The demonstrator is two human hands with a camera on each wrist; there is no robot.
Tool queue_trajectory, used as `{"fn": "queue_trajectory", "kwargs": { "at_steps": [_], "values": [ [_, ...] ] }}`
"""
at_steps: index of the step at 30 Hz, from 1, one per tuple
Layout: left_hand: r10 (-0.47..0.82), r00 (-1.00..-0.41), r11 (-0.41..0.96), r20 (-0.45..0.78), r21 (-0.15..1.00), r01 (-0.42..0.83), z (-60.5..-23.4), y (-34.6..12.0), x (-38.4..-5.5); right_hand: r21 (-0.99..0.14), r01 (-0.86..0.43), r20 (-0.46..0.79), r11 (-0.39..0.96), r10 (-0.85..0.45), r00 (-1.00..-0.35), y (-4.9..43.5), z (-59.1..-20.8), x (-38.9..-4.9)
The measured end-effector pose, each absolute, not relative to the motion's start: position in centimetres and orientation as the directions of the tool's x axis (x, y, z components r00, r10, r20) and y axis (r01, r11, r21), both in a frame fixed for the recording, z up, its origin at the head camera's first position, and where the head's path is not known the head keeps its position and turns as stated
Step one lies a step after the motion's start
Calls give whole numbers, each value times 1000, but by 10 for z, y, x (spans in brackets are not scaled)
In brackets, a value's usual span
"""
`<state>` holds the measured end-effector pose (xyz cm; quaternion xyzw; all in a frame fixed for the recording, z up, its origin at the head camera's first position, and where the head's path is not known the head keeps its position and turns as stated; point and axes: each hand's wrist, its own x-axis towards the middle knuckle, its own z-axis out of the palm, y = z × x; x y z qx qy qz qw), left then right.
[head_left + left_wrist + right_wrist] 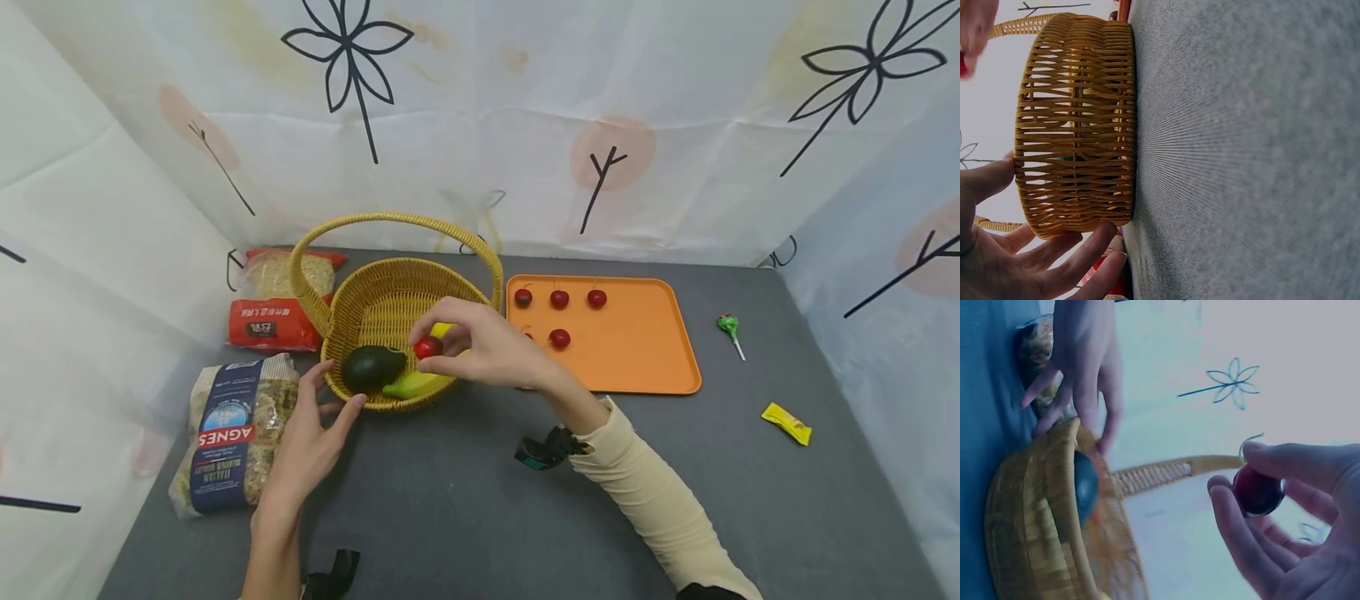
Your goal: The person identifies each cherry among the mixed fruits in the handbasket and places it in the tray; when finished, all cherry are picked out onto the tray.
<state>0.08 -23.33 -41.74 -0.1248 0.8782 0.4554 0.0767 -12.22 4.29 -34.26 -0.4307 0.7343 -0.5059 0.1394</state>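
Observation:
In the head view my right hand [480,342] is over the right part of a yellow wicker basket [405,267], pinching a red cherry [427,347] between thumb and fingers. The right wrist view shows the dark cherry [1259,490] with its thin stem by the thumb tip. My left hand [311,437] rests against the basket's near left side, fingers spread and thumb at the rim. Inside the basket lie a dark green avocado [372,368] and a banana [416,385], the banana partly hidden by my right hand.
Several cherries with stems lie on an orange tray [630,333] right of the basket. A red-labelled bag [273,323] and an AGNES bag [240,433] stand at left. A green lollipop [727,325] and a yellow-wrapped candy [787,423] lie at right. Fabric walls enclose the grey table.

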Motion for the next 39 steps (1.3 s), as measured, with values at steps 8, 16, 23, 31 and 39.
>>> {"fn": "queue_trajectory", "kwargs": {
  "at_steps": [8,16,23,31,39],
  "values": [
    [-149,-960,567,-235,776,-278,-417,-233,1,-667,-719,492,197,-608,-623,126,-342,-107],
    [-152,-951,562,-270,768,-308,-415,-234,2,-779,-497,317,383,-443,-839,196,-380,-128],
    [-145,-957,574,-251,767,-288,-415,-234,1,-781,-350,161,517,-374,-913,230,-419,-146],
    [-151,-952,577,-268,758,-305,-415,-233,1,-749,-235,22,620,-331,-943,242,-449,-161],
    [-153,-949,577,-276,754,-313,-414,-233,1,-712,-209,-19,670,-316,-949,247,-453,-168]
  ]
}}
